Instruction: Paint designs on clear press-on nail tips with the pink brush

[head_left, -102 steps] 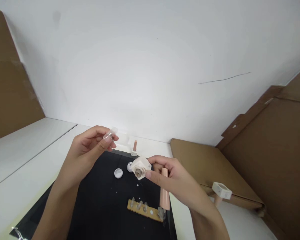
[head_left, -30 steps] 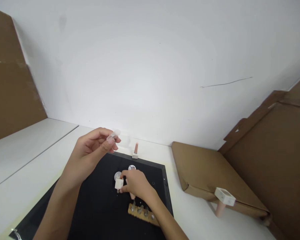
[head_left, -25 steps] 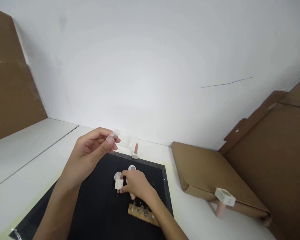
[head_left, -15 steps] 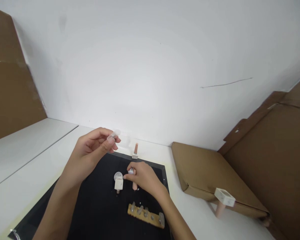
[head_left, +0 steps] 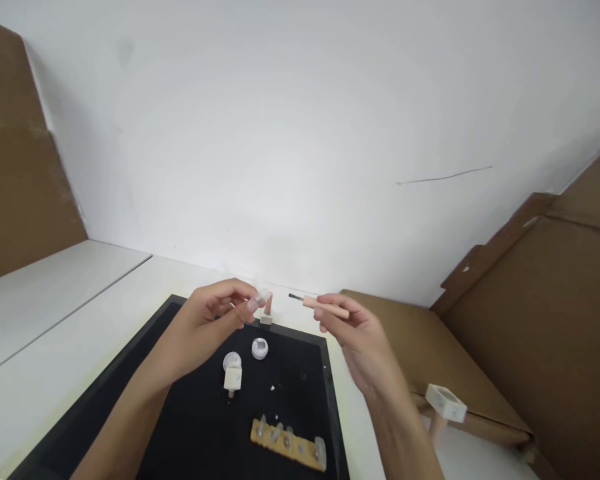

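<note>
My left hand [head_left: 213,327] is closed in a pinch on a small clear plastic piece [head_left: 263,295] above the far side of the black mat [head_left: 195,407]. To the right, my right hand [head_left: 363,337] grips a small brush [head_left: 326,306] by its peach handle. The dark bristles point left toward the clear piece, with a gap between them. Below the hands, a small round white pot [head_left: 260,349] stands on the mat. Beside it lie a round white lid [head_left: 233,361] and a cream block [head_left: 233,379], which overlaps the lid.
A tan strip [head_left: 293,455] holding several clear pieces lies near the front of the mat. At the mat's far edge stands a cream block with a peach peg [head_left: 267,319]. Another cream block [head_left: 446,402] is on the right, by a flat cardboard box [head_left: 405,347]. A white wall [head_left: 280,147] rises behind.
My right hand has lifted the brush away from the pot, up and to the right, turning it nearly level. My left hand has shifted right and slightly down with the clear piece.
</note>
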`<state>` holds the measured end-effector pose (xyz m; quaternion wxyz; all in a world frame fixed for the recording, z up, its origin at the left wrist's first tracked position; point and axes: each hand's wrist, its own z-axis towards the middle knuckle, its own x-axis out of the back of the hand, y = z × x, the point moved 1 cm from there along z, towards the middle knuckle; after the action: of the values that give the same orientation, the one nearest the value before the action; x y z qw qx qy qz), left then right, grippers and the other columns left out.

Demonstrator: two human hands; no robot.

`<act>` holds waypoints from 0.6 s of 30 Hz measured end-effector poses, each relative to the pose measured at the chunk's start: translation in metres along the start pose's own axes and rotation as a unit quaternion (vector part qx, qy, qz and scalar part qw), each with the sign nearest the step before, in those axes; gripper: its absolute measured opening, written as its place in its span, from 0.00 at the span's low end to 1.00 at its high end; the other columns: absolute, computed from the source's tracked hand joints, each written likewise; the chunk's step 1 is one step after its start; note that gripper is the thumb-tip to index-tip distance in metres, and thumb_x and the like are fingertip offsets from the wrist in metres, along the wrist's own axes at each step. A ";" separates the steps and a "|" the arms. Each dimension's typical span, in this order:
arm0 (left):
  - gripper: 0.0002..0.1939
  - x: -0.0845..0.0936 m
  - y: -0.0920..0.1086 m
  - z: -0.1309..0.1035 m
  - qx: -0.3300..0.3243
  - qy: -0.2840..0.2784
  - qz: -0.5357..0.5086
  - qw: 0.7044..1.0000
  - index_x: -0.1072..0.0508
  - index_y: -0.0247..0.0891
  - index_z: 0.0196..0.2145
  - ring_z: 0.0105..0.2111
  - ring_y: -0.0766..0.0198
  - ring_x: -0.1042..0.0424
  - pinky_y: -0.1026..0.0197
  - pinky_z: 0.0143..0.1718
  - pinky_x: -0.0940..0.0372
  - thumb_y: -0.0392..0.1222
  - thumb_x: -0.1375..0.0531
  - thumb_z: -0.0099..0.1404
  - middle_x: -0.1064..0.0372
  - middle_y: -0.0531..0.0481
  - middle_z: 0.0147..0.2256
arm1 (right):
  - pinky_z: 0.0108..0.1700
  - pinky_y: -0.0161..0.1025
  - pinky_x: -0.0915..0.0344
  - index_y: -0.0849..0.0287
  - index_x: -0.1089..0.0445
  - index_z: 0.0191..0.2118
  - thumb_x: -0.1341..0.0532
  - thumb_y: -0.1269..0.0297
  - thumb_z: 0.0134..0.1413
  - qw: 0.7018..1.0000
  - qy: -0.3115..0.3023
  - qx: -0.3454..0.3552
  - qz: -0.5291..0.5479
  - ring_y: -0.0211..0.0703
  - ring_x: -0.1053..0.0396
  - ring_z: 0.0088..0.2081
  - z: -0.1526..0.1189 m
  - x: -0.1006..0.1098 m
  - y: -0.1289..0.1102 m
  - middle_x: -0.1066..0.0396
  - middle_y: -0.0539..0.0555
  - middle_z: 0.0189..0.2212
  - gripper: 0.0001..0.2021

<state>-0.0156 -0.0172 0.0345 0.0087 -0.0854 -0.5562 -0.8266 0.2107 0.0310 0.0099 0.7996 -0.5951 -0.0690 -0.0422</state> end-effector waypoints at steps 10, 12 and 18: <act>0.11 0.001 -0.011 0.000 0.008 -0.047 0.035 0.998 0.25 0.39 0.33 0.29 0.63 0.31 0.64 0.30 0.39 0.47 0.42 0.66 0.29 0.51 0.27 | 0.30 0.33 0.28 0.54 0.25 0.33 0.32 0.69 0.47 0.980 0.059 0.189 -0.001 0.40 0.26 0.31 -0.044 -0.010 -0.036 0.25 0.51 0.29 0.05; 0.09 0.000 -0.010 -0.001 0.008 -0.048 0.039 0.998 0.25 0.39 0.33 0.28 0.64 0.31 0.64 0.29 0.39 0.45 0.42 0.66 0.29 0.51 0.27 | 0.32 0.33 0.27 0.54 0.25 0.34 0.35 0.72 0.50 0.968 0.062 0.239 -0.043 0.40 0.26 0.33 -0.048 -0.014 -0.039 0.25 0.51 0.31 0.07; 0.07 -0.004 -0.005 -0.002 -0.014 -0.059 0.052 0.997 0.25 0.40 0.33 0.27 0.65 0.31 0.65 0.28 0.39 0.41 0.43 0.66 0.28 0.52 0.27 | 0.36 0.34 0.28 0.52 0.27 0.39 0.36 0.77 0.52 0.931 0.030 0.344 -0.121 0.40 0.27 0.35 -0.054 -0.020 -0.049 0.26 0.51 0.32 0.11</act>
<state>-0.0130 -0.0177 0.0281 0.0178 -0.1631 -0.5391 -0.8261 0.1873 -0.0352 0.0378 0.9459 -0.2689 -0.1268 -0.1296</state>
